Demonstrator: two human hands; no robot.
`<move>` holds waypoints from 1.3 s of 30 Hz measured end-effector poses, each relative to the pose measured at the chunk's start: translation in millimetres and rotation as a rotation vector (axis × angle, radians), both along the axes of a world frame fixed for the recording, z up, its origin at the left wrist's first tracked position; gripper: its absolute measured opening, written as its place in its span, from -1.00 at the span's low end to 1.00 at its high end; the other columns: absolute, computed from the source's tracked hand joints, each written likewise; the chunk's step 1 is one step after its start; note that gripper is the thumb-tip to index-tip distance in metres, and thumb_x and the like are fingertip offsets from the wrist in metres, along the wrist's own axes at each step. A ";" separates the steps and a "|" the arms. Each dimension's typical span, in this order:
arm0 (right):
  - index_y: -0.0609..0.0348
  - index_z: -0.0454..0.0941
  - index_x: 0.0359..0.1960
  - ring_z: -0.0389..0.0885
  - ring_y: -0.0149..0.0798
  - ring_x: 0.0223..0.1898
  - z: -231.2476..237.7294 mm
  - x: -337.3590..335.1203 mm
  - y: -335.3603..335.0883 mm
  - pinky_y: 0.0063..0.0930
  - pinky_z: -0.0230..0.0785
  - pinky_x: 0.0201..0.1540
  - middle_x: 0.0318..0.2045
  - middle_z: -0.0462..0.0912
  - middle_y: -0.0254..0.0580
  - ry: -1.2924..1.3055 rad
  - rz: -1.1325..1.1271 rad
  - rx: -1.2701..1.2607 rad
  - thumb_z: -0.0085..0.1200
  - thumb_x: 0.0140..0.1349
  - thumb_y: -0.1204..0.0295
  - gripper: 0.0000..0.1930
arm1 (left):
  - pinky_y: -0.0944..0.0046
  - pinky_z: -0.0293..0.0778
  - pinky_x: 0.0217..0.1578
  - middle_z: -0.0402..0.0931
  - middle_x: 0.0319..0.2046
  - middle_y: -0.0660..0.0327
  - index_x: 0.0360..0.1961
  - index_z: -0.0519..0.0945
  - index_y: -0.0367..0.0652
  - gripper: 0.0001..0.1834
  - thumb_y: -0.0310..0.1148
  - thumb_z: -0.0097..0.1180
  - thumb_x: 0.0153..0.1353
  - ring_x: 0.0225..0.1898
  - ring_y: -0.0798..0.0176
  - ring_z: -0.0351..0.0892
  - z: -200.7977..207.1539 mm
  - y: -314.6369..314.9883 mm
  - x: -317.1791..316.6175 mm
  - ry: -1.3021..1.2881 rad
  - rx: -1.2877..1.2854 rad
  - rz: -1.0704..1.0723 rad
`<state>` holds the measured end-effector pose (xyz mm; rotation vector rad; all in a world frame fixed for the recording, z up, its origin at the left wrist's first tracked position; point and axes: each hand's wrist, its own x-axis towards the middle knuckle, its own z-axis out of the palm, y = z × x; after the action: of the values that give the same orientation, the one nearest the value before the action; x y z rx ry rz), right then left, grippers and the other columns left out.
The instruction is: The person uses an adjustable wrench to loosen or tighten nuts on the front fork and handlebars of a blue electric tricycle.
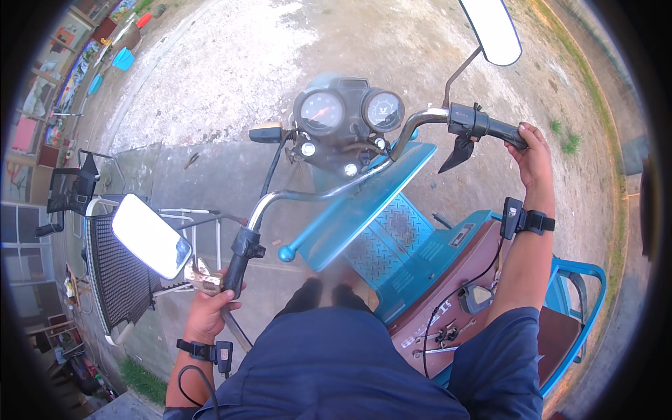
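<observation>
My left hand is closed at the lower end of the black left handlebar grip, its thumb across the end. A crumpled whitish-brown thing shows just above these fingers; I cannot tell what it is. Fingers of my right hand pinch the outer end of the right handlebar grip. The chrome handlebar is turned, its right side farther from me. Two round gauges sit at its middle, above a blue front panel.
At right is a brown seat with wrenches and a tape measure on it. A blue metal rail curves behind. Mirrors stick out on both sides. Left of the vehicle stands a woven chair.
</observation>
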<state>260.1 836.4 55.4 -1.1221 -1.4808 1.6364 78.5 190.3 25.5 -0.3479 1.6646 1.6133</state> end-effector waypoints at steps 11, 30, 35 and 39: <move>0.19 0.52 -0.06 0.67 -0.31 -0.34 44.2 -22.8 -6.8 -0.55 0.55 -0.28 -0.30 0.64 -0.22 0.032 0.097 0.175 0.15 0.30 0.39 -0.77 | 0.26 0.68 -0.21 0.63 -0.10 0.09 0.26 0.38 -0.29 -0.39 -0.60 0.19 0.13 -0.08 0.20 0.67 -49.9 -13.4 23.5 -0.083 -0.070 -0.130; 0.25 0.47 0.04 0.63 -0.27 -0.11 11.1 -10.1 30.6 -0.31 0.61 -0.02 -0.14 0.57 -0.19 0.206 0.034 0.106 0.09 0.34 0.46 -0.72 | 0.28 0.64 -0.16 0.55 -0.08 0.23 0.30 0.36 -0.30 -0.41 -0.59 0.14 0.22 -0.18 0.36 0.59 -46.5 18.0 22.1 0.027 -0.093 -0.196; 0.25 0.46 0.07 0.63 -0.24 -0.05 2.9 -13.8 31.6 -0.27 0.61 0.02 -0.07 0.60 -0.10 0.221 0.031 0.102 0.09 0.35 0.46 -0.71 | 0.30 0.65 -0.26 0.55 -0.11 0.23 0.33 0.31 -0.29 -0.40 -0.56 0.13 0.25 -0.23 0.36 0.59 -51.6 19.1 20.3 -0.019 -0.053 -0.233; 0.25 0.45 0.08 0.64 -0.22 -0.04 8.4 -25.7 21.1 -0.28 0.61 0.01 -0.05 0.61 -0.07 0.246 0.033 0.099 0.08 0.35 0.46 -0.70 | 0.30 0.65 -0.32 0.55 -0.14 0.24 0.35 0.29 -0.26 -0.40 -0.53 0.12 0.28 -0.26 0.36 0.59 -62.5 19.2 19.6 -0.077 -0.037 -0.244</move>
<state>234.4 857.5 63.9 -0.8141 -1.4093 1.6389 98.0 209.5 -36.9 -0.2131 1.6124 1.3748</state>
